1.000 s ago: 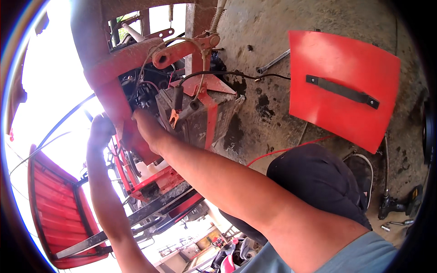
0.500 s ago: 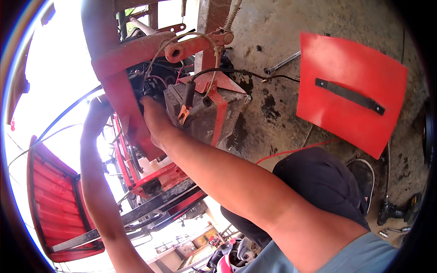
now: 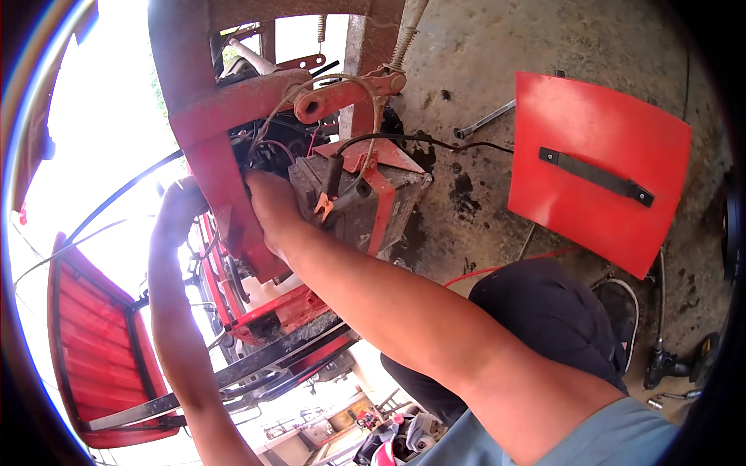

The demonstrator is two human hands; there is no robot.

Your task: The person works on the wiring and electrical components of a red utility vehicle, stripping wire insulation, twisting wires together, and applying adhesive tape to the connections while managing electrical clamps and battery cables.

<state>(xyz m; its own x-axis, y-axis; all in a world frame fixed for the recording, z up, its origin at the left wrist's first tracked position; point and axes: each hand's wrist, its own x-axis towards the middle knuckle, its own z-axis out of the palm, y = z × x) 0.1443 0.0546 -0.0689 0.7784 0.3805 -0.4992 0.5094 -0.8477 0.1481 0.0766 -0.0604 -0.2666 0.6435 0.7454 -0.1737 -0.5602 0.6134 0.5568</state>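
My right hand [image 3: 268, 203] reaches into a red machine frame [image 3: 210, 132], its fingers buried among dark wires beside a grey battery [image 3: 365, 206] held by a red bracket. The fingers are hidden, so their grip cannot be made out. My left hand [image 3: 180, 203] is pressed against the outer side of the same red frame bar, washed out by bright light, fingers curled around its far side. A black cable [image 3: 420, 141] runs from the battery top to the right over the concrete.
A loose red panel [image 3: 598, 167] with a black strap handle lies on the stained concrete floor at the right. A wrench [image 3: 483, 119] lies beyond it. A red slatted grille [image 3: 97, 349] is at lower left. My dark-trousered knee [image 3: 544, 318] and tools [image 3: 668, 365] sit at lower right.
The view has shifted closer to the machine. My right hand has pushed deeper in beside the battery, and my left hand has slid lower along the frame bar.
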